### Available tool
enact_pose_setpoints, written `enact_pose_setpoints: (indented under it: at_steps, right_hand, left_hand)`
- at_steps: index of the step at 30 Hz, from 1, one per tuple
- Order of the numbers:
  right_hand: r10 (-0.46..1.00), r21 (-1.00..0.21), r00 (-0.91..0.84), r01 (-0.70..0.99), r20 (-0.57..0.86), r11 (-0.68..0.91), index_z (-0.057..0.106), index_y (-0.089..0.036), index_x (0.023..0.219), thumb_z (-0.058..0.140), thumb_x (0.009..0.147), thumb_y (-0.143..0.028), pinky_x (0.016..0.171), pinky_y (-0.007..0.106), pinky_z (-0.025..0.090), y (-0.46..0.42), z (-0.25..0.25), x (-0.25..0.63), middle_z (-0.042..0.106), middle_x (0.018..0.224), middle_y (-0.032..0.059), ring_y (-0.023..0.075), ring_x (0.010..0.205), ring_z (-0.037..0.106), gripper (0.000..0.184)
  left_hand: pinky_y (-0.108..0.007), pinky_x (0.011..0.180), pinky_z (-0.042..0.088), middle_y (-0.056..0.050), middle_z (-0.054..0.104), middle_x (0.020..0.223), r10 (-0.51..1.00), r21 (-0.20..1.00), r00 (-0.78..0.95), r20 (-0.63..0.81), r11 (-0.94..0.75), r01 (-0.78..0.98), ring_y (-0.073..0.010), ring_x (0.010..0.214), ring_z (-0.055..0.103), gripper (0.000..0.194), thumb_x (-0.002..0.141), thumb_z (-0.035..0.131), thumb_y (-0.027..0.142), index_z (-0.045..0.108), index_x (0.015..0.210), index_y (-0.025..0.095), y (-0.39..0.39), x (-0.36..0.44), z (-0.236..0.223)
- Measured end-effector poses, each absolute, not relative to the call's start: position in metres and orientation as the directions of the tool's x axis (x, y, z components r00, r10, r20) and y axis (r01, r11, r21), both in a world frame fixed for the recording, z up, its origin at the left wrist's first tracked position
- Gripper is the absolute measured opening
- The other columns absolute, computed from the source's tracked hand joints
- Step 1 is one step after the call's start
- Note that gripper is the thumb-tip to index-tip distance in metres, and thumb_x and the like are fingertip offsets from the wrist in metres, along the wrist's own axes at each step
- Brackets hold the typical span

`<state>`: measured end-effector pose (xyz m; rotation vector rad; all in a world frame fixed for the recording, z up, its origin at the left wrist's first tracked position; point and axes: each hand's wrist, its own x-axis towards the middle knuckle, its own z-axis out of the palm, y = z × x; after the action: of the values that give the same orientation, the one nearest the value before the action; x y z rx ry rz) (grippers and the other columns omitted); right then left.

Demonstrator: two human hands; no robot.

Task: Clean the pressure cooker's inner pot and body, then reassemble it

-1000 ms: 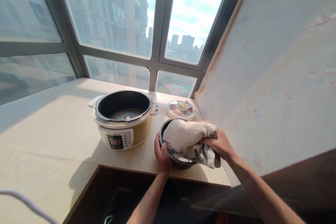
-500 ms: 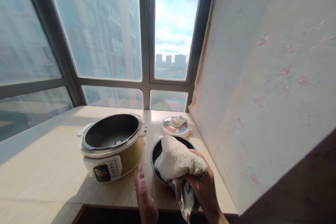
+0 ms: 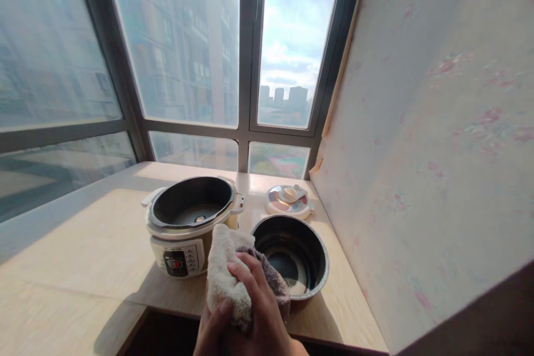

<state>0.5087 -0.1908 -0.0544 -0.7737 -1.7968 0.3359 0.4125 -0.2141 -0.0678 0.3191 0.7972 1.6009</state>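
Note:
Both my hands are together at the bottom middle, closed round a cream towel (image 3: 223,270) held up in front of the counter edge. My right hand (image 3: 261,311) wraps its fingers over the towel from the right. My left hand (image 3: 211,331) grips it from below, thumb pressed on the cloth. Just right of the towel a dark inner pot (image 3: 319,267) stands on the counter, with nothing over it. Behind the towel is a yellow and white electric cooker (image 3: 183,253), lid off, its cavity showing.
The cooker's round lid (image 3: 288,201) lies flat at the back by the window. A pale papered wall panel (image 3: 421,139) closes the right side. The wooden counter (image 3: 79,256) stretches left, with a cutout edge at the front and large windows behind.
The towel has come out of the inner pot and moved left. My left hand, open beside the pot half a second ago, now grips the towel with the right hand.

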Motion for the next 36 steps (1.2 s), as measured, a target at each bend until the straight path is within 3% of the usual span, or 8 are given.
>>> enact_pose_setpoints:
  at_steps: [5, 9, 12, 16, 20, 25, 30, 36]
  right_hand:
    - [0.636, -0.536, -0.456, 0.343, 0.623, 0.771, 0.041, -0.015, 0.158, 0.067, 0.069, -0.017, 0.124, 0.040, 0.039, -0.190, -0.052, 0.505, 0.037, 0.165, 0.0188, 0.0303, 0.154, 0.037, 0.092]
    - [0.680, -0.430, -0.570, 0.527, 0.460, 0.733, 0.038, -0.021, 0.163, 0.080, 0.072, -0.023, 0.128, 0.058, 0.027, -0.189, -0.049, 0.510, 0.018, 0.174, 0.0183, 0.0408, 0.161, 0.016, 0.100]
    - [0.679, -0.383, -0.568, 0.563, 0.465, 0.733, 0.032, -0.024, 0.167, 0.087, 0.077, -0.039, 0.125, 0.065, 0.028, -0.193, -0.047, 0.526, 0.011, 0.175, 0.0186, 0.0444, 0.161, 0.010, 0.107]
    - [0.711, -0.415, -0.292, 0.647, 0.640, 0.639, 0.028, -0.025, 0.167, 0.065, 0.100, -0.031, 0.125, 0.052, 0.037, -0.200, -0.043, 0.567, 0.026, 0.171, 0.0160, 0.0301, 0.159, 0.027, 0.077]
    - [0.726, -0.581, 0.254, 0.778, 0.639, 0.240, 0.038, -0.018, 0.162, 0.065, 0.098, -0.045, 0.130, 0.059, 0.020, -0.191, -0.052, 0.621, 0.027, 0.170, 0.0187, 0.0334, 0.160, 0.023, 0.074]
    - [0.820, -0.932, 0.564, 0.340, 0.095, -0.127, 0.023, -0.009, 0.166, 0.078, 0.074, -0.068, 0.130, 0.057, 0.021, -0.164, -0.083, 0.661, 0.020, 0.171, 0.0263, 0.0398, 0.160, 0.021, 0.123]
    - [0.883, -0.995, 0.470, 0.090, 0.005, -0.042, 0.056, -0.019, 0.144, 0.085, 0.074, -0.052, 0.110, 0.051, 0.052, -0.155, -0.090, 0.654, 0.063, 0.141, 0.0135, 0.0344, 0.133, 0.058, 0.083]
    - [0.850, -0.974, 0.476, -0.145, -0.225, -0.177, 0.060, -0.024, 0.125, 0.086, 0.055, -0.023, 0.066, 0.025, 0.058, -0.160, -0.072, 0.644, 0.073, 0.105, 0.0024, 0.0193, 0.085, 0.068, 0.075]
  left_hand:
    - [-0.035, 0.086, 0.065, -0.007, 0.076, 0.117, 0.887, 0.719, -0.346, -0.305, -0.024, -0.694, -0.0340, 0.114, 0.072, 0.080, 0.054, 0.095, 0.041, 0.070, 0.127, 0.024, -0.212, 0.394, -0.070]
    - [-0.035, 0.077, 0.065, -0.008, 0.076, 0.101, 0.871, 0.770, -0.391, -0.298, -0.023, -0.638, -0.0332, 0.102, 0.074, 0.063, 0.051, 0.091, 0.044, 0.073, 0.106, 0.019, -0.209, 0.382, -0.081]
    - [-0.033, 0.078, 0.063, -0.009, 0.075, 0.110, 0.866, 0.852, -0.449, -0.220, -0.054, -0.521, -0.0300, 0.102, 0.073, 0.067, 0.060, 0.088, 0.041, 0.070, 0.121, 0.021, -0.211, 0.377, -0.091]
    - [-0.029, 0.088, 0.057, -0.007, 0.068, 0.129, 0.815, 0.931, -0.565, -0.126, -0.099, -0.351, -0.0248, 0.111, 0.068, 0.084, 0.064, 0.089, 0.035, 0.058, 0.141, 0.024, -0.210, 0.376, -0.104]
    - [-0.034, 0.092, 0.056, -0.009, 0.070, 0.117, 0.875, 0.949, -0.479, -0.074, -0.087, -0.304, -0.0246, 0.101, 0.068, 0.076, 0.067, 0.083, 0.039, 0.059, 0.135, 0.016, -0.197, 0.379, -0.116]
    - [-0.047, 0.107, 0.050, -0.015, 0.067, 0.127, 0.916, 0.979, -0.402, -0.012, -0.070, -0.190, -0.0333, 0.117, 0.066, 0.079, 0.062, 0.082, 0.036, 0.058, 0.133, 0.013, -0.175, 0.397, -0.134]
    - [-0.047, 0.114, 0.046, -0.015, 0.065, 0.133, 0.913, 0.969, -0.407, -0.018, -0.085, -0.233, -0.0354, 0.128, 0.061, 0.079, 0.060, 0.081, 0.031, 0.060, 0.134, 0.015, -0.167, 0.413, -0.147]
    - [-0.039, 0.108, 0.049, -0.013, 0.067, 0.126, 0.930, 0.927, -0.362, -0.058, -0.085, -0.365, -0.0323, 0.120, 0.064, 0.073, 0.061, 0.083, 0.028, 0.063, 0.130, 0.014, -0.155, 0.414, -0.140]
